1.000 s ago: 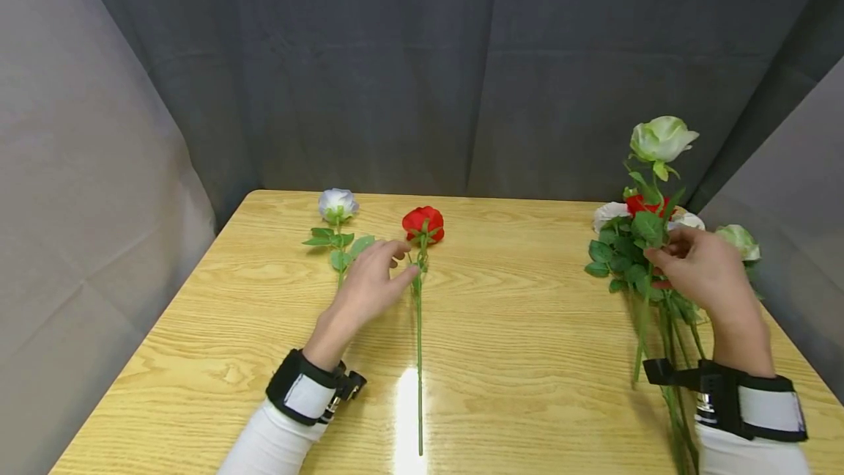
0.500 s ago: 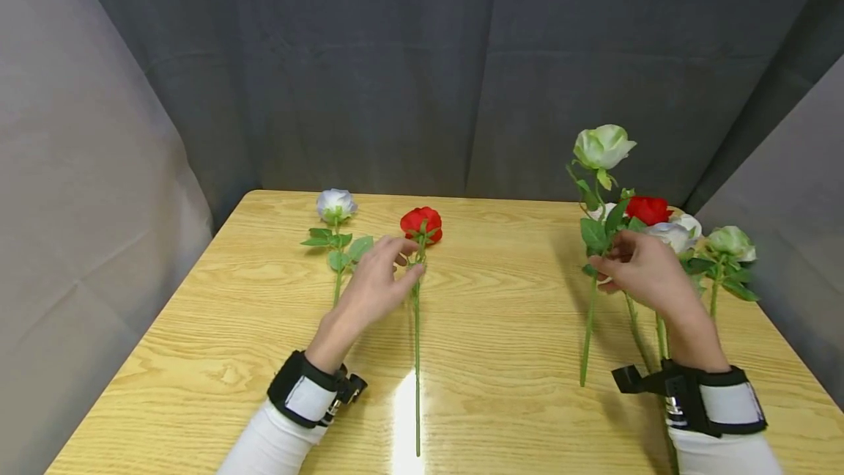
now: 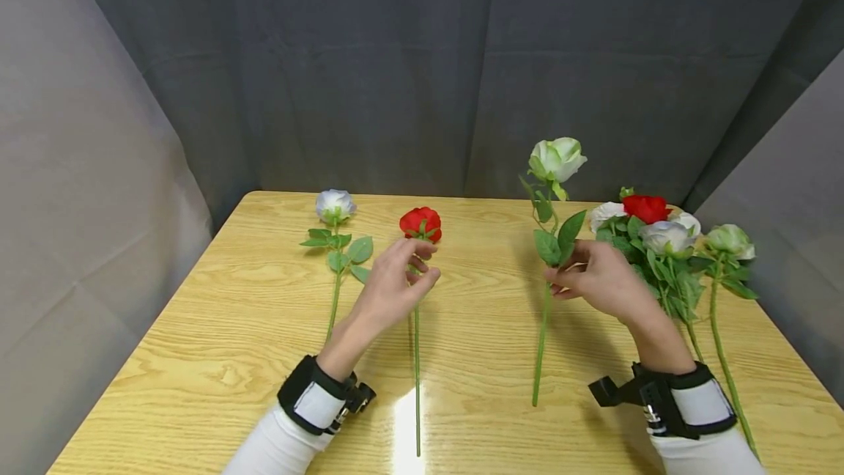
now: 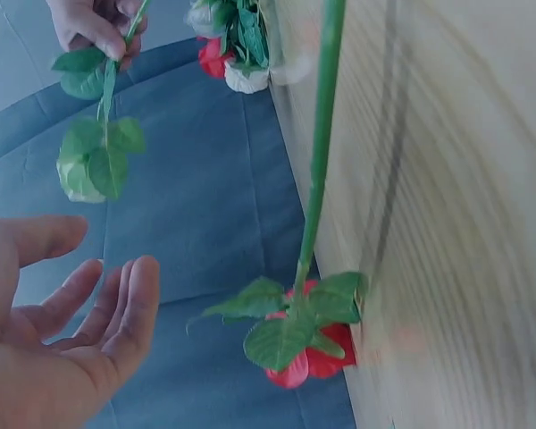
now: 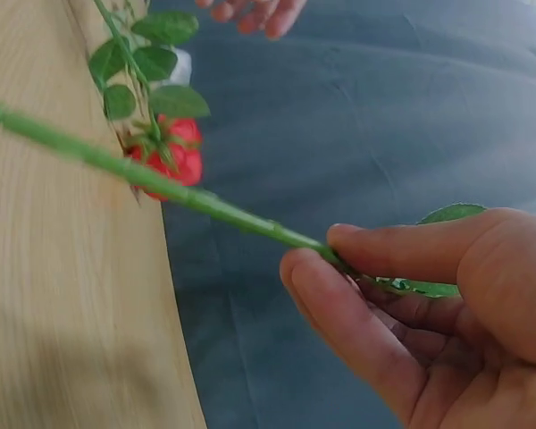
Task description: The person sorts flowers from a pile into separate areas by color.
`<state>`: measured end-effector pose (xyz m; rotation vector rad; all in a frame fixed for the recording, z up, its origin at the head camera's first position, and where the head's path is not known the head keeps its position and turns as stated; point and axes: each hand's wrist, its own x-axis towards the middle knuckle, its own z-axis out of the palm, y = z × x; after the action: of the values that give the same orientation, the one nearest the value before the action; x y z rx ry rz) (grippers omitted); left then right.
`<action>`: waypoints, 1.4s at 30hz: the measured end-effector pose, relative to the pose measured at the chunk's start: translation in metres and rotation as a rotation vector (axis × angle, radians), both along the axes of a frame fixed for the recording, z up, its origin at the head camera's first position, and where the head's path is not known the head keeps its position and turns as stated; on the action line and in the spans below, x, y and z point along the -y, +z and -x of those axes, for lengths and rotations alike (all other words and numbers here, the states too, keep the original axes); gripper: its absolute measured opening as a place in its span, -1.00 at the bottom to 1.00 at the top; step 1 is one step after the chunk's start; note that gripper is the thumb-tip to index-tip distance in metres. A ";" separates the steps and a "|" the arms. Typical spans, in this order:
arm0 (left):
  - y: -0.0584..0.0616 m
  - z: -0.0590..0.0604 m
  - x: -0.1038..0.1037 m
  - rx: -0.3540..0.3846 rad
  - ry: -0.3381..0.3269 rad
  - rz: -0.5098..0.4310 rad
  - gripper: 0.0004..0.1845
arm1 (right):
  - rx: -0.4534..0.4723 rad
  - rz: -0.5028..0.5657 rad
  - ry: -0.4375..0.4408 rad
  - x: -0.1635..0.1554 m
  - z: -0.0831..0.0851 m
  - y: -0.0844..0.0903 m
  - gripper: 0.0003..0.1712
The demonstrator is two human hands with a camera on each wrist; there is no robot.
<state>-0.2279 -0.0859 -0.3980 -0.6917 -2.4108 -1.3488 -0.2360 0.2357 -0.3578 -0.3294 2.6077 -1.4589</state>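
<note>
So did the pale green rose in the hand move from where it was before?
Yes. The pale green rose held by the right hand has moved left, away from the pile of roses and toward the red rose lying on the table.

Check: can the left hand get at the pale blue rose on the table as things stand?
Probably yes. The left hand is open and holds nothing, hovering over the red rose's stem. The pale blue rose lies just to its left on the table, with nothing between them.
</note>
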 end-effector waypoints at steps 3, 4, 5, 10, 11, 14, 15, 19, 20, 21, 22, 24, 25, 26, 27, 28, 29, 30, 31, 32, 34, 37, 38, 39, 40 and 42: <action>-0.001 -0.002 -0.004 0.009 -0.021 -0.007 -0.72 | 0.025 0.036 0.030 0.007 -0.002 -0.002 -0.62; -0.001 -0.003 -0.006 0.016 -0.028 -0.005 -0.73 | 0.030 0.047 0.042 0.010 -0.002 -0.003 -0.63; -0.001 -0.004 -0.007 0.029 -0.037 -0.008 -0.75 | 0.034 0.058 0.053 0.013 -0.003 -0.004 -0.64; -0.003 -0.009 -0.016 0.122 -0.097 -0.038 -0.78 | 0.033 0.104 0.112 0.026 -0.004 -0.012 -0.71; -0.004 -0.010 -0.017 0.144 -0.108 -0.046 -0.78 | 0.032 0.113 0.120 0.029 -0.005 -0.013 -0.72; -0.005 -0.013 -0.022 0.194 -0.134 -0.046 -0.78 | 0.037 0.129 0.135 0.037 -0.006 -0.016 -0.71; -0.005 -0.014 -0.024 0.213 -0.144 -0.044 -0.78 | 0.041 0.133 0.136 0.039 -0.007 -0.017 -0.71; -0.006 -0.018 -0.030 0.266 -0.173 -0.030 -0.78 | 0.046 0.162 0.149 0.047 -0.011 -0.018 -0.70; -0.006 -0.019 -0.031 0.277 -0.182 -0.033 -0.77 | 0.045 0.169 0.150 0.049 -0.012 -0.018 -0.71; -0.006 -0.020 -0.032 0.285 -0.190 -0.037 -0.76 | 0.042 0.175 0.152 0.050 -0.012 -0.018 -0.70; -0.007 -0.021 -0.033 0.291 -0.199 -0.039 -0.75 | 0.038 0.182 0.156 0.051 -0.014 -0.018 -0.70; -0.008 -0.022 -0.035 0.301 -0.217 -0.048 -0.72 | 0.032 0.197 0.162 0.054 -0.016 -0.017 -0.70; -0.008 -0.023 -0.036 0.304 -0.225 -0.054 -0.71 | 0.028 0.204 0.166 0.055 -0.017 -0.017 -0.69; -0.009 -0.024 -0.037 0.306 -0.230 -0.057 -0.69 | 0.024 0.210 0.168 0.056 -0.018 -0.017 -0.68; -0.010 -0.024 -0.038 0.304 -0.234 -0.059 -0.68 | 0.022 0.217 0.173 0.058 -0.019 -0.017 -0.67; -0.010 -0.024 -0.039 0.299 -0.235 -0.060 -0.67 | 0.019 0.223 0.174 0.059 -0.019 -0.017 -0.66; -0.011 -0.024 -0.039 0.295 -0.238 -0.063 -0.66 | 0.016 0.228 0.175 0.060 -0.020 -0.017 -0.65; -0.011 -0.025 -0.040 0.290 -0.237 -0.066 -0.66 | 0.014 0.230 0.175 0.061 -0.021 -0.017 -0.64; -0.012 -0.025 -0.041 0.286 -0.237 -0.068 -0.65 | 0.012 0.231 0.175 0.062 -0.022 -0.018 -0.64; -0.012 -0.025 -0.041 0.282 -0.233 -0.068 -0.65 | 0.012 0.234 0.175 0.063 -0.023 -0.018 -0.64; -0.012 -0.026 -0.042 0.278 -0.229 -0.072 -0.66 | 0.011 0.237 0.177 0.065 -0.024 -0.019 -0.63; -0.011 -0.027 -0.042 0.274 -0.213 -0.075 -0.68 | 0.009 0.243 0.174 0.067 -0.026 -0.020 -0.63; -0.011 -0.027 -0.043 0.274 -0.208 -0.078 -0.70 | 0.006 0.244 0.171 0.068 -0.026 -0.020 -0.63; -0.011 -0.027 -0.043 0.275 -0.206 -0.083 -0.71 | -0.001 0.244 0.168 0.068 -0.026 -0.020 -0.64; -0.011 -0.028 -0.043 0.274 -0.203 -0.088 -0.72 | -0.007 0.242 0.164 0.069 -0.026 -0.020 -0.64; -0.011 -0.028 -0.044 0.282 -0.203 -0.102 -0.75 | -0.022 0.233 0.152 0.070 -0.027 -0.021 -0.66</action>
<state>-0.1999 -0.0415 -0.4090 -0.7829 -2.5150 -1.7426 -0.2095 0.1657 -0.3783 -0.5585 2.3710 -1.7142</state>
